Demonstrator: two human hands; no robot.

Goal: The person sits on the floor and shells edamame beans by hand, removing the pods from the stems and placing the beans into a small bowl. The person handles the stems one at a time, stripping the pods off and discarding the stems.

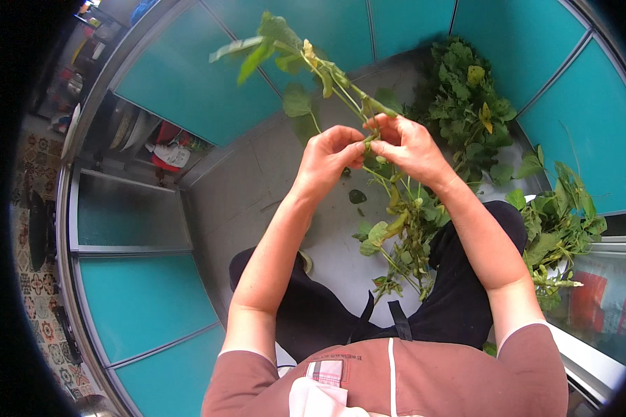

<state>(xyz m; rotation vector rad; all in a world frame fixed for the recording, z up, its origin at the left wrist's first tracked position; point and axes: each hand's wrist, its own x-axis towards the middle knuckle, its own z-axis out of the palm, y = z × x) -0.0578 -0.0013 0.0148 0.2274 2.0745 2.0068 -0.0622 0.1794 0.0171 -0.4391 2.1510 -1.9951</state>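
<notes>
My left hand [329, 157] and my right hand [411, 149] meet over the floor in front of me, thumbs and fingertips pinched on a green bean plant [350, 89]. From my fingers its stem runs up and to the left, bearing pods and broad leaves. Exactly what lies between my fingertips is partly hidden. Beneath my hands, more bean stems with plump green pods [398, 224] hang or lie between my knees; whether they join the held stem I cannot tell.
Leafy cut greens [461, 99] are heaped in the far right corner. More bean plants [558, 229] lie by my right knee, next to a printed plastic bag [599, 299]. Teal cabinet doors [193, 83] enclose the grey tiled floor [235, 172]. An open cabinet [136, 133] holds dishes at left.
</notes>
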